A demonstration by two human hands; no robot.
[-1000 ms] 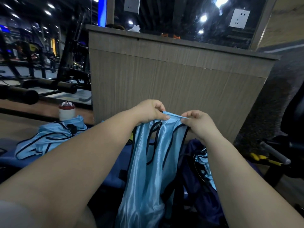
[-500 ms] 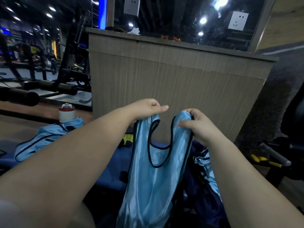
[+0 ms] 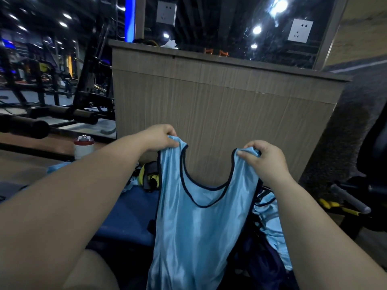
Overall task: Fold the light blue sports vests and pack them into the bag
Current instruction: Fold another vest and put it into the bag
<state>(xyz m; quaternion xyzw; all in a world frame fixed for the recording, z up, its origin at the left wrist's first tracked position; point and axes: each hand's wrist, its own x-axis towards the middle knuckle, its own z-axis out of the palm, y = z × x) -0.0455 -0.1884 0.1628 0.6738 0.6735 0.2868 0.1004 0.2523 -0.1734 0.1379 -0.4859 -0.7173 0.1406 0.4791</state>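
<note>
The left hand (image 3: 161, 136) and the right hand (image 3: 264, 156) each pinch one shoulder strap of a light blue vest (image 3: 199, 222), which hangs spread between them above the dark bag (image 3: 263, 266), in front of a wooden counter (image 3: 219, 105).

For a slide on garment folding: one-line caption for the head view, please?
Left hand and right hand hold a light blue vest up by its shoulder straps before a wooden counter.

Wood-grain counter (image 3: 219, 105) ahead; white canister (image 3: 83, 148) at left; wall socket (image 3: 166, 13) above; black padded bar (image 3: 25, 128) far left.
</note>
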